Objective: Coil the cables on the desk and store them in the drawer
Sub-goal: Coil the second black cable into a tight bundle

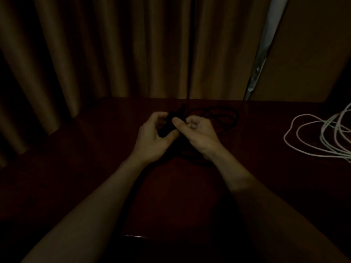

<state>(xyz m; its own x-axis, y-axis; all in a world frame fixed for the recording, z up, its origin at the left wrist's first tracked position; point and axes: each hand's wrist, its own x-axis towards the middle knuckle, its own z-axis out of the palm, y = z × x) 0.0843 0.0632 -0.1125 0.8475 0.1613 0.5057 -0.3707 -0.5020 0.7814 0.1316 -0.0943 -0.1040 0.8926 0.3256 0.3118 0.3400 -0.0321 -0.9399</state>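
Both hands are up over the middle of the desk (171, 196), and the light is very poor. My left hand (153, 137) has its fingers curled round a dark bundle, the gathered part of the black cable (171, 120), with the thumb underneath it. My right hand (199, 135) sits just beside it, thumb pressed against curled fingers in a pinch on the same cable. I cannot tell exactly which strand it has.

The rest of the black cable lies in loose loops on the far side of the desk, just right of my hands, and more of it seems to trail under my right wrist.

Here is the worry: black on dark wood, I can hardly read those loops. If I pull the next turn in blind, the slack may cross itself and knot, or drag over the far edge towards the curtain (114, 54). If the left grip eases while the right one reaches again, I judge the bundle springs apart.

The white cables (322, 134) lie well apart at the right edge, uncoiled and running out of view, so a careless sweep could snag them. No drawer is in view.
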